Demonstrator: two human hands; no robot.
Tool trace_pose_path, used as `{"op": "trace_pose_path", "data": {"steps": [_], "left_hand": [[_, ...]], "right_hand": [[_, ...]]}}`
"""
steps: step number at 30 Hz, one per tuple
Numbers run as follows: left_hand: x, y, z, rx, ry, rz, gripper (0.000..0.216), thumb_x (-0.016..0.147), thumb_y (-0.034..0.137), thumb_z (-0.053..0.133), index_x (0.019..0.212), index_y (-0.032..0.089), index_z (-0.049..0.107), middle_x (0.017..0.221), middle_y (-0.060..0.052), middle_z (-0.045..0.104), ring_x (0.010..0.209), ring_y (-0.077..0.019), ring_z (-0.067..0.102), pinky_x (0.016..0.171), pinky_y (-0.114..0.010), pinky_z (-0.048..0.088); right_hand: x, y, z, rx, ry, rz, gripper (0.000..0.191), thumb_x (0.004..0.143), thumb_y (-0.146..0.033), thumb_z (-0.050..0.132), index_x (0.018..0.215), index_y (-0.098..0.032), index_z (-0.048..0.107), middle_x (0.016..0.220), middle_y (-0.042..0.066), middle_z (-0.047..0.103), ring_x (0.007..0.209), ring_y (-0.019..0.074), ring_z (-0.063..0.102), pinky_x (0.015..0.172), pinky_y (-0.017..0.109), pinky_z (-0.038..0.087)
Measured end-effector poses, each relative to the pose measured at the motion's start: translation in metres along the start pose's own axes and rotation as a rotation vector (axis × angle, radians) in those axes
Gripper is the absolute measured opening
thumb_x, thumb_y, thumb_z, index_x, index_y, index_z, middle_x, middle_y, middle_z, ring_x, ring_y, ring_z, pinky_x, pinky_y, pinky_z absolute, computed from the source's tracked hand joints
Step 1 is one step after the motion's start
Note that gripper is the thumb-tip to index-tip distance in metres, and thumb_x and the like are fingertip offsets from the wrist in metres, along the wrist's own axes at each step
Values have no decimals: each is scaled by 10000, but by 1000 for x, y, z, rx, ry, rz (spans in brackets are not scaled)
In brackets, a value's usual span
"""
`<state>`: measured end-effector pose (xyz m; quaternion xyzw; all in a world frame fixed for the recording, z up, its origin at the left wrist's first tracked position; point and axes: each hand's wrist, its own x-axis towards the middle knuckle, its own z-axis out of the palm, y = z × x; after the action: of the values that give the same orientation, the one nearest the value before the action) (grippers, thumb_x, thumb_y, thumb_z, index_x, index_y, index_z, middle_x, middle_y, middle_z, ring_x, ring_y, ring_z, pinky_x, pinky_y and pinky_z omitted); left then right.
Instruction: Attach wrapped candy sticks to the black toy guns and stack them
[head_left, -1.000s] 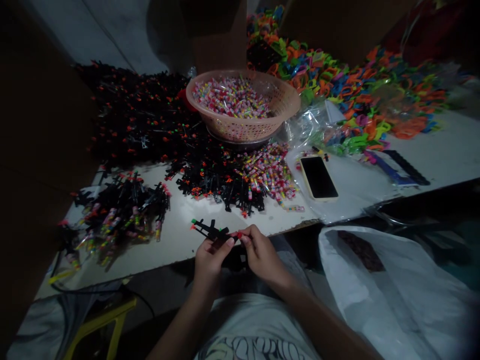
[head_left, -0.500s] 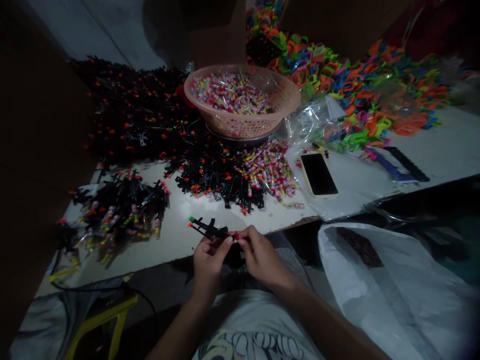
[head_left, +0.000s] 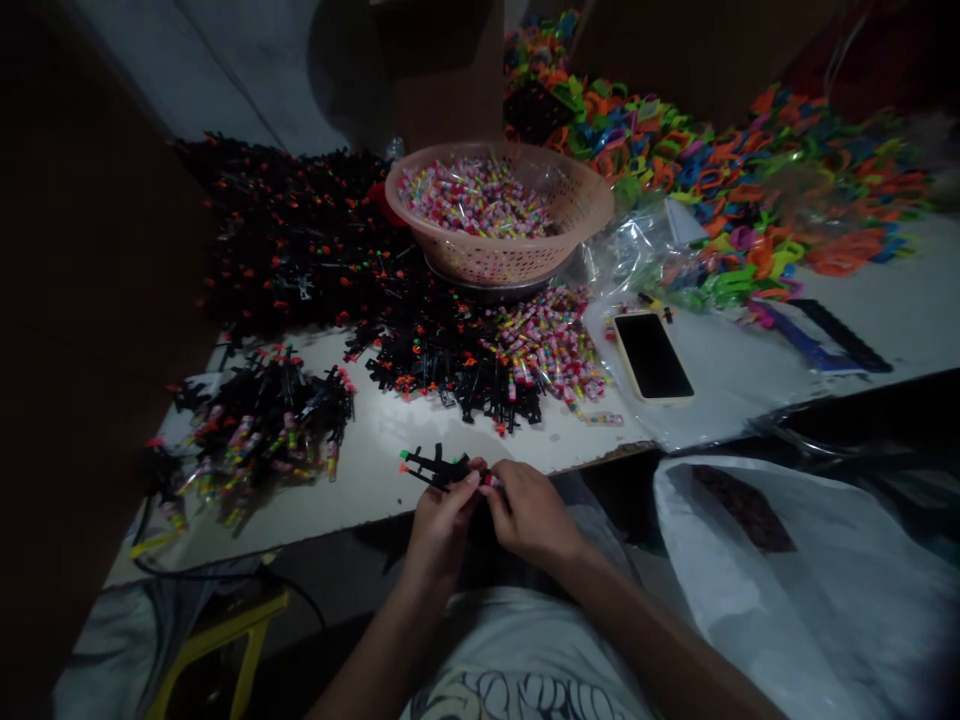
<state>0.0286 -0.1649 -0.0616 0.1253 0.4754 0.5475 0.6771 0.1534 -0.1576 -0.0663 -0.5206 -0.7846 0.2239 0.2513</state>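
Observation:
Above the table's front edge, my left hand point(head_left: 441, 525) is closed around a small black toy gun point(head_left: 433, 465). The toy has a green tip and an orange piece at its far end, and points to the left. My right hand point(head_left: 531, 515) pinches a small red-and-white piece point(head_left: 490, 480), seemingly a candy tube, at the rear end of the toy; most of it is hidden by the fingers. Just beyond the hands lie a heap of black toy guns point(head_left: 435, 365) and a pile of candy tubes point(head_left: 559, 345).
A pink basket point(head_left: 495, 262) of candy tubes stands at the back. Toy guns with tubes attached point(head_left: 262, 430) lie at left. A phone point(head_left: 654, 357) rests on a plastic bag. Colourful plastic pieces point(head_left: 720, 180) are heaped at back right. A white sack point(head_left: 720, 560) hangs at lower right.
The whole view has shifted, so the table's things appear slightly further right and lower. Both hands remain together on the toy gun, with the right fingers now showing more red and white at its rear.

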Motion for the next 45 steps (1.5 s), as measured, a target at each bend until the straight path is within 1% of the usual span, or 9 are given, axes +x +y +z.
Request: {"op": "trace_pose_path", "data": {"steps": [7, 13, 17, 20, 24, 26, 30, 39, 45], "left_hand": [[12, 27, -7, 313, 40, 191, 370, 662, 385, 742, 906, 130, 632, 846, -74, 704, 730, -175, 666, 685, -288, 525], [37, 144, -61, 1205, 574, 806, 316, 758, 406, 590, 967, 170, 607, 851, -54, 664, 744, -195, 632, 683, -310, 499], [39, 204, -91, 1656, 897, 744, 381, 805, 356, 514, 1113, 150, 603, 1035, -120, 649, 984, -308, 600, 847, -454, 475], [47, 209, -92, 1788, 1024, 668, 505, 800, 429, 515, 1195, 119, 570, 1212, -195, 561, 1148, -411, 490, 917, -589, 395], [93, 176, -72, 1796, 522, 881, 501, 819, 389, 498, 1239, 119, 536, 1353, -194, 459, 1276, -336, 394, 1062, -493, 297], [124, 156, -60, 1746, 244, 795, 532, 804, 369, 536, 1268, 112, 507, 1412, -209, 394, 1319, -334, 352, 1083, -487, 270], [158, 126, -50, 1724, 82, 730, 657, 792, 410, 569, 1339, 80, 416, 1322, -220, 497, 1245, -317, 460, 1029, -450, 368], [97, 81, -80, 1826, -230, 775, 740, 706, 486, 668, 1332, 149, 460, 1428, -213, 372, 1284, -359, 403, 1036, -497, 352], [68, 78, -87, 1851, -433, 697, 530, 738, 131, 575, 1261, 208, 540, 1277, -127, 570, 1144, -240, 551, 954, -375, 441]], "right_hand": [[7, 9, 0, 222, 64, 40, 220, 879, -327, 520, 1042, -183, 555, 888, 63, 629, 826, 194, 589, 742, 303, 464], [12, 72, -41, -250, 296, 196, 365, 884, -344, 517, 1200, -161, 529, 1144, 149, 572, 1059, 296, 509, 864, 435, 414], [8, 101, -62, -536, 239, 399, 312, 885, -262, 508, 1184, -202, 574, 1192, 137, 566, 1065, 321, 501, 813, 458, 402], [7, 108, -59, -563, 158, 398, 266, 886, -235, 503, 1126, -201, 613, 1128, 122, 606, 1030, 307, 520, 799, 443, 396], [12, 111, -47, -474, 154, 316, 258, 874, -156, 476, 1075, -152, 638, 1053, 139, 622, 967, 276, 542, 809, 401, 406], [14, 112, -45, -405, 155, 256, 244, 857, -119, 471, 1019, -127, 653, 1000, 143, 629, 937, 258, 550, 839, 383, 410], [11, 114, -48, -322, 204, 233, 207, 850, -157, 482, 985, -138, 638, 970, 129, 643, 928, 268, 563, 844, 392, 422], [5, 89, -50, 96, 427, 180, 153, 848, -322, 525, 915, -190, 567, 878, 76, 598, 827, 215, 569, 764, 352, 449], [6, 45, -31, 550, 201, 257, 164, 853, -357, 540, 915, -216, 485, 716, -14, 549, 646, 140, 560, 556, 229, 411]]}}
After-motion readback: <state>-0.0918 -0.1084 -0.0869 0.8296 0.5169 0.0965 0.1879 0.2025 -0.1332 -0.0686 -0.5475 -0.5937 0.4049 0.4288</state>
